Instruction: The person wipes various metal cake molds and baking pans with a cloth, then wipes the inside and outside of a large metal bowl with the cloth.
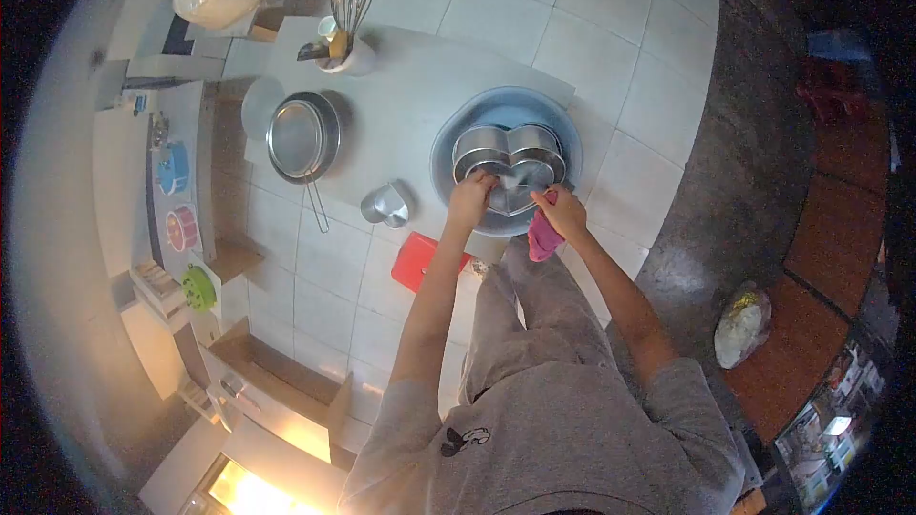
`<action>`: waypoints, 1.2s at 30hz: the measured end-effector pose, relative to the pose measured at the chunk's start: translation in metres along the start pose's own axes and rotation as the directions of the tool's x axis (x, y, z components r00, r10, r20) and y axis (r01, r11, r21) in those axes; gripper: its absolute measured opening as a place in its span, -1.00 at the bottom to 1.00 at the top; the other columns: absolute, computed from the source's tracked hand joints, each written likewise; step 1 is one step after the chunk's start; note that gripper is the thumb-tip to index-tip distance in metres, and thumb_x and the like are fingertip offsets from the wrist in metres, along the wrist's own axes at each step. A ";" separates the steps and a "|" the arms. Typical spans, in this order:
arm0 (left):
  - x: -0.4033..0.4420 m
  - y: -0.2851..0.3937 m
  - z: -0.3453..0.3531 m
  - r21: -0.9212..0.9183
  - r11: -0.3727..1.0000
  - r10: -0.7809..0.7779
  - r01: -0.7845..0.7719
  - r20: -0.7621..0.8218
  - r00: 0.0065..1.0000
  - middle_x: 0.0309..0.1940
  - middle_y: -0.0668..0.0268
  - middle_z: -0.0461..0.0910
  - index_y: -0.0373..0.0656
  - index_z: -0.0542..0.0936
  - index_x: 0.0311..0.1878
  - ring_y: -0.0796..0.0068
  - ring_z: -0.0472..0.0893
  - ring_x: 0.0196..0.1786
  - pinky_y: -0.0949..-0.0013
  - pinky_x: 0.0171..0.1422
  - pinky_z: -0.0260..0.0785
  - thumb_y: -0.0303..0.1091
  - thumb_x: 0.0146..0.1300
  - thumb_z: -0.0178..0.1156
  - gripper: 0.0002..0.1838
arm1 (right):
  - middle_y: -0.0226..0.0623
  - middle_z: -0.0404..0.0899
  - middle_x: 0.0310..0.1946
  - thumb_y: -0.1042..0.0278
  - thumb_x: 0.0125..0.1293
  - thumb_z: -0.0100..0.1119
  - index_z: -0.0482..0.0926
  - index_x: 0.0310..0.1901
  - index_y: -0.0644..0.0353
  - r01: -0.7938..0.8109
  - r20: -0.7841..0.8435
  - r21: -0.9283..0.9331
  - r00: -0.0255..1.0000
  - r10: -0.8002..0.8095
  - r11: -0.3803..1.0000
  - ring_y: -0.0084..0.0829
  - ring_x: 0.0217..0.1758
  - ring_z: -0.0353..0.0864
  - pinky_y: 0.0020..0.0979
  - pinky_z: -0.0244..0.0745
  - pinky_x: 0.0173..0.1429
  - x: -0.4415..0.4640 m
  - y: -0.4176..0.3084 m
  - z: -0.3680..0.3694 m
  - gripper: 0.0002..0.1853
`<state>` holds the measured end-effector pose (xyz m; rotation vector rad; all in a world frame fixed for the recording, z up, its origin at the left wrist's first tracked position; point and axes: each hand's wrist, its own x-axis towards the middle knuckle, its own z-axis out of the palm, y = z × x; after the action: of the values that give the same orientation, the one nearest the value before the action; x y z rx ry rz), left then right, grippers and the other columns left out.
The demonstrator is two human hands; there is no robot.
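Observation:
Over a blue-grey basin (pixel 447 148), my left hand (pixel 474 200) is closed on the rim of a shiny heart-shaped cake pan (pixel 515 202). My right hand (pixel 567 214) is closed around a pink cloth (pixel 544 238) at the pan's right side; part of the cloth hangs down below the fingers. Another heart-shaped cake pan (pixel 481 140), larger, rests in the basin behind the held one. To the left of the basin, a small heart-shaped pan (pixel 387 203) lies on the floor tiles by the board's edge.
A strainer (pixel 297 138) lies over a round pan on the white board (pixel 410 86). Behind it stands a holder (pixel 355 61) with a whisk (pixel 351 5). A red container (pixel 416 261) lies near my left forearm. Open drawers (pixel 277 372) jut out at lower left. A filled bag (pixel 742 324) sits right.

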<state>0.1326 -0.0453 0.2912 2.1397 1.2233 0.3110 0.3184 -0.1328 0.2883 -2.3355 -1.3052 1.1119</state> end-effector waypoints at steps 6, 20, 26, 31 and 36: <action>0.014 0.003 0.001 0.178 0.983 0.006 -0.045 0.216 0.976 -0.20 0.20 0.50 -0.16 0.53 -0.21 0.22 0.52 -0.15 0.25 -0.12 0.41 -0.49 0.00 0.01 -0.76 | -0.07 0.55 -0.42 -0.20 0.04 0.08 0.34 -0.11 0.17 -0.049 0.018 -0.064 0.999 0.050 0.997 -0.10 -0.29 0.55 -0.20 0.41 -0.21 -0.004 0.007 -0.007 -0.42; -0.112 -0.125 0.002 -0.776 0.193 -0.955 0.601 -0.288 -0.065 0.14 0.03 0.10 -0.15 0.00 0.23 -0.04 0.22 0.07 0.15 0.12 0.23 -0.17 -0.07 0.29 -0.14 | -0.17 0.47 -0.46 0.07 0.02 0.22 0.27 -0.24 0.23 -0.135 -0.002 0.214 0.990 0.139 0.967 -0.25 -0.35 0.51 -0.32 0.40 -0.27 -0.083 0.043 0.009 -0.54; -0.137 -0.250 0.041 -0.925 -0.378 -0.882 0.046 0.375 0.285 0.14 0.09 0.07 -0.17 0.01 0.21 0.02 0.26 0.07 -0.10 -0.17 0.43 -0.14 0.00 0.15 -0.24 | -0.20 0.36 -0.40 0.30 -0.08 0.24 0.35 -0.27 0.21 0.001 0.145 0.049 0.989 -0.008 0.999 -0.29 -0.29 0.44 -0.33 0.36 -0.15 -0.153 0.088 0.054 -0.65; -0.149 -0.276 0.048 -0.837 -0.547 -0.738 0.030 0.498 0.456 -0.17 0.11 0.37 -0.28 0.35 -0.10 0.17 0.45 -0.10 0.04 -0.16 0.47 -0.44 0.03 -0.04 -0.68 | -0.28 0.43 -0.29 0.27 -0.08 0.20 0.38 -0.15 0.07 0.101 0.150 -0.115 0.985 -0.083 0.988 -0.24 -0.26 0.52 -0.25 0.42 -0.17 -0.154 0.040 0.046 -0.61; -0.165 -0.227 0.016 -0.853 -0.507 -0.660 0.124 0.477 0.581 -0.27 0.18 0.43 -0.26 0.38 -0.20 0.23 0.50 -0.20 0.12 -0.07 0.43 -0.46 0.01 -0.09 -0.76 | -0.16 0.37 -0.07 0.24 -0.01 0.10 0.23 0.16 -0.10 0.282 0.038 -0.261 0.959 -0.282 0.923 -0.19 -0.15 0.49 -0.20 0.44 -0.15 -0.043 -0.051 0.037 -0.39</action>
<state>-0.1036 -0.1091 0.1525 -0.1849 1.1595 0.9142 0.2469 -0.1442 0.3122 -2.2188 -1.8205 0.8927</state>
